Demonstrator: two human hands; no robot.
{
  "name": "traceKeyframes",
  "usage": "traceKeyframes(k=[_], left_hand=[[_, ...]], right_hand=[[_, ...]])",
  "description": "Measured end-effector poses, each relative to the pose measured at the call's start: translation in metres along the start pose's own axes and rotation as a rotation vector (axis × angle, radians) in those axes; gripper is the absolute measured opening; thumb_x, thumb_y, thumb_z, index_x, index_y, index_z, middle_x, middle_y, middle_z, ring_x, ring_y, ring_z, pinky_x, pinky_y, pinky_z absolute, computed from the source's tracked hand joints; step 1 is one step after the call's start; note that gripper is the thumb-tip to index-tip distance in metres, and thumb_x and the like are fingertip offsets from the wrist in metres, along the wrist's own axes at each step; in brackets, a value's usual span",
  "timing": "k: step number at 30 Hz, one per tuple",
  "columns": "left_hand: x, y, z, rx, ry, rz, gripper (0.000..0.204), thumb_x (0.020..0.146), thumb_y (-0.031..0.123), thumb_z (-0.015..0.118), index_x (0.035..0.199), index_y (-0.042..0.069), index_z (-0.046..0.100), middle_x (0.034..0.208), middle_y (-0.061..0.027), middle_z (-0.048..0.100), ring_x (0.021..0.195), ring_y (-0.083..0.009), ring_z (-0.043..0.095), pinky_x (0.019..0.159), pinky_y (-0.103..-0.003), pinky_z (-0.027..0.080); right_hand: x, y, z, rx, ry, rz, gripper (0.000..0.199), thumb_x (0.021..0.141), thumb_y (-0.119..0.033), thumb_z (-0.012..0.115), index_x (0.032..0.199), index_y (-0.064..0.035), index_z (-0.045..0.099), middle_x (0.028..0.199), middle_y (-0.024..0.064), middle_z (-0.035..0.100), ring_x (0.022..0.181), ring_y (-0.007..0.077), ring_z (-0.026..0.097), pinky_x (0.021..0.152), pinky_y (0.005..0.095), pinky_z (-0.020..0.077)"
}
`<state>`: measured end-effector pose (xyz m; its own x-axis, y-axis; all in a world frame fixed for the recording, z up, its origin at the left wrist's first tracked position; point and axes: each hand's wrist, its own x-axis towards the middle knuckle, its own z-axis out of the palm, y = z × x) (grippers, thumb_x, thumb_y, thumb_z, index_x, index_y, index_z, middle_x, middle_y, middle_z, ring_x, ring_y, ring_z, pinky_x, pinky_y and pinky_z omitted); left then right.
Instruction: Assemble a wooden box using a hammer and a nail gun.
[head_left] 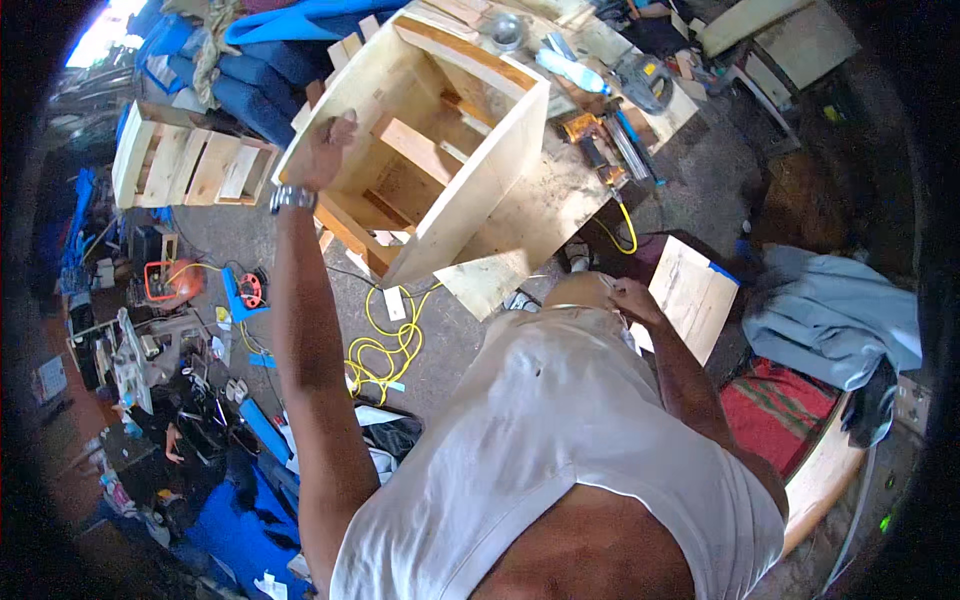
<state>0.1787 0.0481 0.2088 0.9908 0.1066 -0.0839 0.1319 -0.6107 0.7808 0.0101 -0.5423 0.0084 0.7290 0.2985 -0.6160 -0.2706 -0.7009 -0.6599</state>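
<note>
From the head camera we see our left hand (325,150), a metal watch (292,197) at its wrist, stretched far out and pressed with fingers curled against the left wall of a large open box of pale plywood with wooden battens inside (440,150); the box stands tilted on its side on a worn plywood workbench (540,215), its open mouth turned towards us. Whether the fingers truly clamp the edge or only rest on it we cannot tell. Our right hand (630,298) is drawn back close to our chest, at the collar of our white sleeveless shirt (560,420), fingers bent together; it is well apart from the box, and we cannot tell if it holds anything. On the bench behind the box lie an orange and black power tool (590,140) and a clear plastic bottle (572,70). A yellow cable (385,350) loops on the concrete floor below, and a slatted wooden pallet (190,165) stands to the left
</note>
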Motion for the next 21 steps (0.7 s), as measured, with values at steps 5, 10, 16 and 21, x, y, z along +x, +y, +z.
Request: traceKeyframes(k=[5,10,16,21], left_hand=[[-0.059,0.068,0.082,0.203,-0.266,0.188,0.057,0.094,0.05,0.059,0.115,-0.002,0.065,0.101,-0.0259,0.07,0.095,-0.0386,0.069,0.085,-0.047,0.053],[-0.082,0.085,0.14,0.665,-0.214,0.127,0.039,0.093,0.037,0.059,0.105,-0.001,0.061,0.088,-0.0286,0.068,0.085,-0.0451,0.068,0.078,-0.056,0.053],[-0.096,0.083,0.147,0.63,-0.157,0.219,0.03,0.092,0.031,0.061,0.101,0.002,0.057,0.075,-0.0256,0.067,0.07,-0.0446,0.067,0.063,-0.056,0.053],[-0.087,0.095,0.173,0.521,-0.094,-0.01,0.037,0.09,0.033,0.067,0.113,0.004,0.058,0.084,-0.024,0.069,0.076,-0.0425,0.068,0.065,-0.052,0.055]], right_hand=[[0.048,0.017,0.008,-0.358,0.057,0.012,0.033,0.088,-0.032,0.062,0.1,-0.0021,0.069,0.094,0.0245,0.068,0.088,0.0402,0.068,0.077,0.0461,0.0538],[0.068,0.018,0.017,-0.277,0.072,-0.099,0.03,0.087,-0.03,0.062,0.1,-0.0039,0.068,0.097,0.0248,0.068,0.09,0.0413,0.067,0.078,0.0478,0.0537],[0.057,0.028,-0.018,-0.18,0.205,-0.039,0.03,0.089,-0.03,0.063,0.102,-0.0036,0.069,0.098,0.0229,0.069,0.095,0.0409,0.067,0.081,0.0478,0.0537],[0.113,0.005,-0.085,-0.195,0.276,0.028,0.034,0.094,-0.034,0.06,0.108,-0.0041,0.07,0.1,0.0245,0.07,0.098,0.0418,0.068,0.084,0.0498,0.0537]])
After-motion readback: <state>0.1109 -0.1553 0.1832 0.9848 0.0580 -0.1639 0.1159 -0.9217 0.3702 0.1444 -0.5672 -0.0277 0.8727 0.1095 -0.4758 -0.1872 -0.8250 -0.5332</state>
